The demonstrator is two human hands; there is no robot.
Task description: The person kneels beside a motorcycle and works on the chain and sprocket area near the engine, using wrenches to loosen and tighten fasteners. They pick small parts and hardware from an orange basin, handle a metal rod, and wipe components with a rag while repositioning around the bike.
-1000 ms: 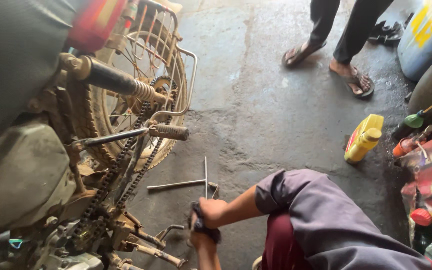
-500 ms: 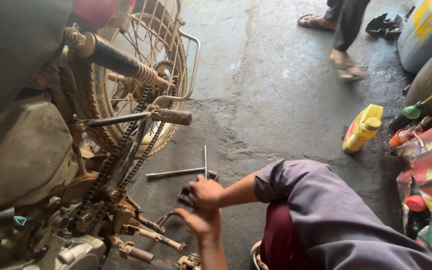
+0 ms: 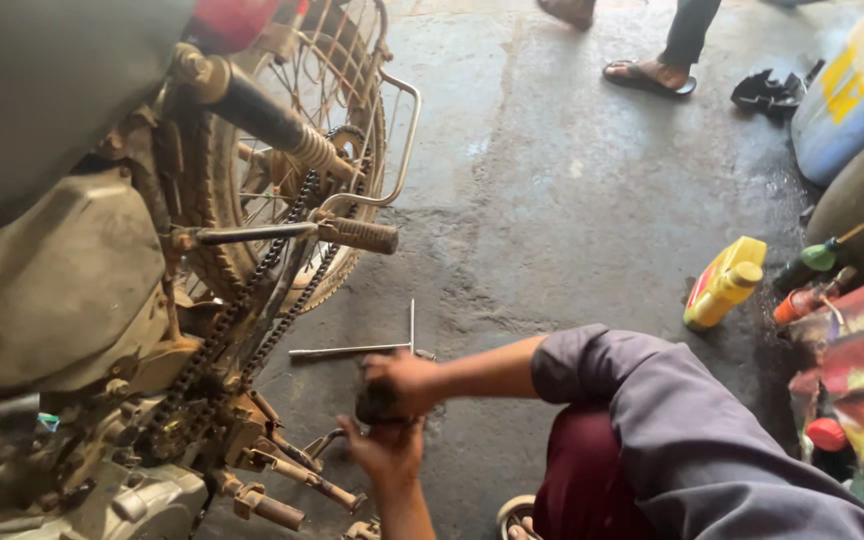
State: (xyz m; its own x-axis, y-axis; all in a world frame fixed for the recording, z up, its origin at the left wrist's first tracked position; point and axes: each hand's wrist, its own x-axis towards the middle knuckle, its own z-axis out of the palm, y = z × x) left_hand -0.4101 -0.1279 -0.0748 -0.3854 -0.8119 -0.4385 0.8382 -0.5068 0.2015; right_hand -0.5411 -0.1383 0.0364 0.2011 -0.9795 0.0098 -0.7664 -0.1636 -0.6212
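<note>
grip: both hands (image 3: 392, 415) clasp dark part (image 3: 377, 405); shifted right | T-wrench (image 3: 362, 349) unmoved

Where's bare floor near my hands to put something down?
Bare floor lies between the rear wheel, T-wrench and yellow bottle. It is crowded by the chain and footpeg, and along the bottles at right.

Floor (image 3: 572, 200): grey concrete, cracked, oil-stained. Lying on it: T-handle wrench (image 3: 357, 349) near centre, just right of the motorcycle chain. Yellow oil bottle (image 3: 720, 284) stands at right; green-capped bottle (image 3: 814, 260) and orange-capped bottle (image 3: 802, 301) just beyond it. Black rag (image 3: 767, 92) far right
</note>
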